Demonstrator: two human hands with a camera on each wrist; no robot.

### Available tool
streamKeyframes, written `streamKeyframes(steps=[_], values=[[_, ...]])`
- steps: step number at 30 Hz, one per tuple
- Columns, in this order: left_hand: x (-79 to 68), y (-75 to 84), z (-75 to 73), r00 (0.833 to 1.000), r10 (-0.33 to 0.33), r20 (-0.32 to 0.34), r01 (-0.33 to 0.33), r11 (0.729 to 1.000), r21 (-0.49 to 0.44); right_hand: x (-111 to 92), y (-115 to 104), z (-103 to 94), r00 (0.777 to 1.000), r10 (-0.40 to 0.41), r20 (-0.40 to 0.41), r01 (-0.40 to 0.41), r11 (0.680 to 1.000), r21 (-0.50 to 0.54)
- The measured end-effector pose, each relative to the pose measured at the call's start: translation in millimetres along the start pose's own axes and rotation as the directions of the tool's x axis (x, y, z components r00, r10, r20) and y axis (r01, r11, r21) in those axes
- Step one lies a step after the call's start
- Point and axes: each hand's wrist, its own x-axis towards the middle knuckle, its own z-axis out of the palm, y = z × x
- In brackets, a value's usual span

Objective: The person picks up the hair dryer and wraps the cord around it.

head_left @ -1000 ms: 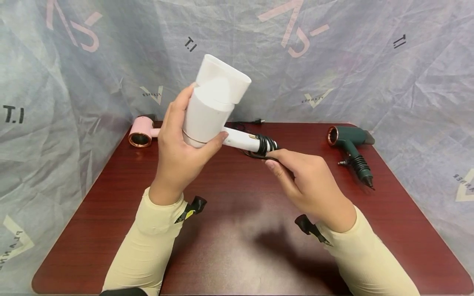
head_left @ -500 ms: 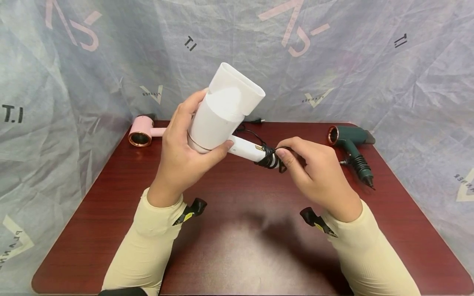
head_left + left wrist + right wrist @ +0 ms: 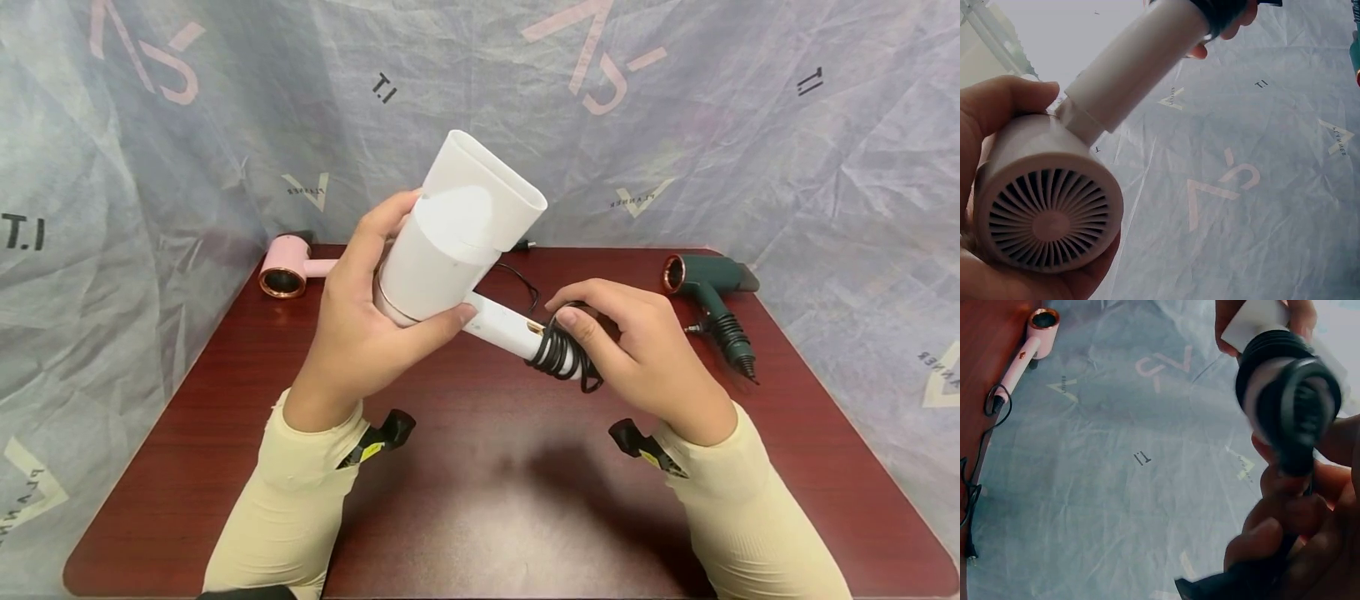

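White dryer (image 3: pixel 435 271) is up over the counter (image 3: pixel 465 433), nozzle (image 3: pixel 480 196) tilted up, L hand (image 3: pixel 360 312) wrapped round its barrel, fingers gripping it. R hand (image 3: pixel 637 350) has thumb & fingers pinching the black cord (image 3: pixel 555 354) at the handle (image 3: pixel 502 325) end. Risks: coils could prob spring loose if that pinch eases; a hard tug on the cord might twist the dryer in the L hand. Hard to see: cord end's lost in R hand, right wrist view's blurry there; pink dryer (image 3: pixel 287 265)'s handle is part-hidden behind L hand.
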Motion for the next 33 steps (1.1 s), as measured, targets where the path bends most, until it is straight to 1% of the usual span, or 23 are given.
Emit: streamKeyframes(steps=[3,6,11,16,20,25,28,32,33], values=[[-0.5,-5.7,-1.5,1.0,0.003,0.0,-0.003,0.999,-0.04,0,-1,-0.5,0.999,0.008,0.034,-0.01,0.998,0.063],[-0.7,-8.8,-2.6,1.0,-0.007,-0.002,0.006,0.995,-0.098,0,-2,-0.7,0.998,0.011,0.06,-0.019,0.992,0.129],[-0.4,-8.1,-3.8,0.999,-0.038,0.007,0.039,0.984,-0.177,0,-3,-1.8,0.995,0.0,0.096,-0.021,0.975,0.222],[0.3,-7.6,-4.7,0.999,-0.041,0.011,0.042,0.972,-0.233,2,0,-1.7,0.986,-0.013,0.169,-0.035,0.959,0.283],[1.9,-8.9,-4.2,1.0,-0.018,-0.014,0.014,0.963,-0.27,2,0,0.0,0.979,0.009,0.204,-0.065,0.96,0.271],[4.3,-8.8,-2.5,0.997,0.004,-0.082,-0.026,0.964,-0.264,-1,0,4.9,0.975,0.025,0.22,-0.079,0.967,0.241],[5.4,-6.2,-1.1,0.993,0.004,-0.114,-0.034,0.964,-0.265,-2,-1,10.6,0.979,0.014,0.201,-0.046,0.987,0.156],[6.6,-0.3,0.8,0.991,0.0,-0.134,-0.036,0.962,-0.27,-4,-4,16.6,0.981,0.035,0.193,-0.068,0.983,0.17],[6.8,1.1,1.3,0.99,0.001,-0.138,-0.038,0.962,-0.27,-4,-5,16.8,0.977,0.054,0.206,-0.098,0.972,0.214]])
